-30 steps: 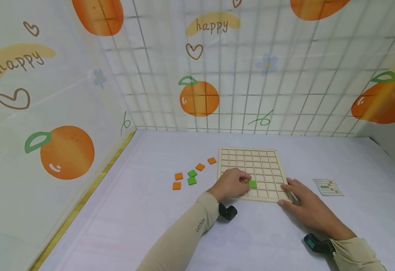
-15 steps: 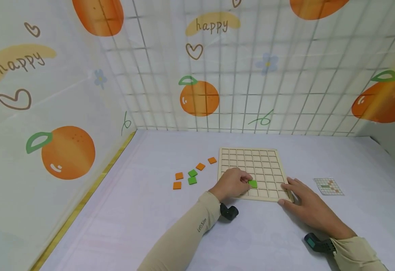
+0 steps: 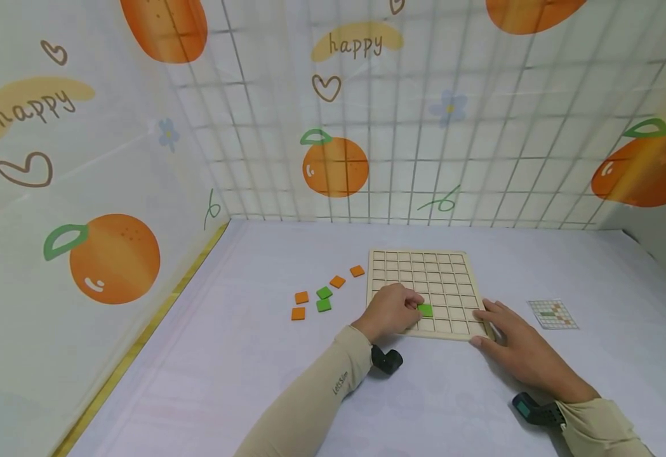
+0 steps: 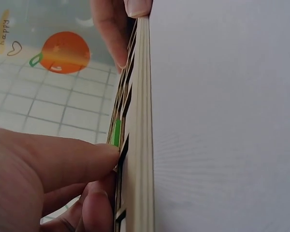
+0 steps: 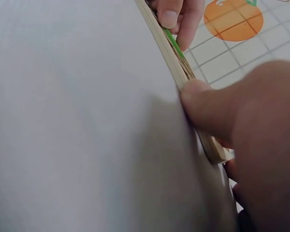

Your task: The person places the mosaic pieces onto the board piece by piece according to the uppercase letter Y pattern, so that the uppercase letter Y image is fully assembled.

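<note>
A light wooden grid board lies on the white tabletop. My left hand reaches over its near left part, thumb and index finger pinching the left side of a green square tile. In the left wrist view the thumb meets the end of that green tile, which sits low in the grid. My right hand holds the board's near right corner. Its thumb presses the near edge in the right wrist view, while its fingers reach the right edge.
Left of the board lie loose orange tiles and two green tiles. A small card with a printed coloured grid lies to the right. Fabric walls with orange prints enclose the back and left of the table.
</note>
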A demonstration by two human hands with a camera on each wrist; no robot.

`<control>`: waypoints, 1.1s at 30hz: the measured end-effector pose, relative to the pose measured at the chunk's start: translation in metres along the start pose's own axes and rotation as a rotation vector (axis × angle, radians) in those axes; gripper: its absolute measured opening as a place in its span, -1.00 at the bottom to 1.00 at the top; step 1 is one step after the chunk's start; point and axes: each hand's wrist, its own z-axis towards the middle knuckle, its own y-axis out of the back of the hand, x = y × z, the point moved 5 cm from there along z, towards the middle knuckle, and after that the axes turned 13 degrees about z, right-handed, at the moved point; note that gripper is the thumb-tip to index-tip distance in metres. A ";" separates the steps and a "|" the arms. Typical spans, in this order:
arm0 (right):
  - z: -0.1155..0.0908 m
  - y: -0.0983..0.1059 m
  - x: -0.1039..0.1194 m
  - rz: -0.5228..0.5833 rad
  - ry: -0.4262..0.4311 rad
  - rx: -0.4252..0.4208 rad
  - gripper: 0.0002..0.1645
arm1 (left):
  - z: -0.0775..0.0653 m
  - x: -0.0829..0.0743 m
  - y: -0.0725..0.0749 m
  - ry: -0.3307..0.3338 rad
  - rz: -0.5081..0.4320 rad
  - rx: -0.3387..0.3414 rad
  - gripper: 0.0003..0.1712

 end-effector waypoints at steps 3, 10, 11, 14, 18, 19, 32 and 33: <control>-0.001 0.000 0.001 0.002 0.005 -0.001 -0.15 | -0.001 0.000 0.000 0.005 -0.030 0.008 -0.71; -0.001 -0.002 0.001 0.015 -0.009 0.008 -0.12 | -0.014 0.007 0.006 -0.006 -0.181 0.001 -0.64; -0.001 -0.002 0.001 0.016 -0.011 0.010 -0.11 | -0.016 0.009 0.009 -0.009 -0.199 -0.011 -0.65; -0.001 -0.002 0.001 0.014 -0.014 0.012 -0.10 | -0.023 0.017 0.015 -0.004 -0.269 -0.041 -0.67; -0.001 0.000 0.000 0.003 -0.019 0.008 -0.08 | -0.035 0.026 0.027 0.020 -0.330 -0.059 -0.68; -0.001 0.000 0.000 0.003 -0.020 0.008 -0.08 | -0.038 0.028 0.030 0.023 -0.331 -0.063 -0.68; 0.000 -0.002 0.002 0.001 -0.011 0.024 -0.06 | -0.073 0.064 0.079 0.059 -0.309 -0.177 -0.72; 0.001 -0.001 0.002 0.006 -0.003 0.024 -0.07 | -0.074 0.068 0.083 0.066 -0.311 -0.189 -0.73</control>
